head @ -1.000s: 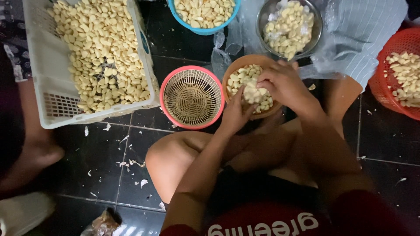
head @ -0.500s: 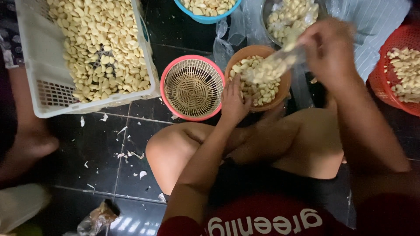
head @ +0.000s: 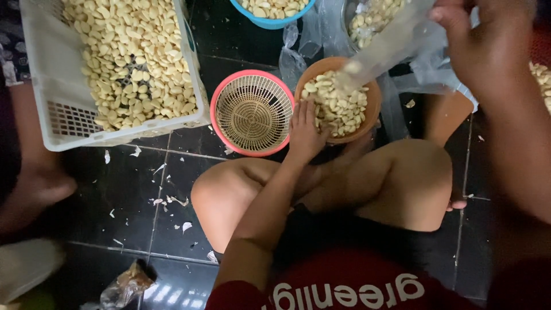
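Hands split the work: the left hand (head: 304,129) lies flat, fingers spread, on the near rim of the brown bowl (head: 367,112) of peeled garlic cloves (head: 338,106); the right hand (head: 488,40), raised at far right, pinches a clear plastic bag (head: 390,43) above it. Bowl looks partly full. Left of it sits an empty pink basket (head: 252,113), then a white crate (head: 63,123) heaped with cloves, so much sorting seems left.

the empty basket (head: 253,112) sits just left of the bowl (head: 367,109). the crate (head: 115,123) lies further left.
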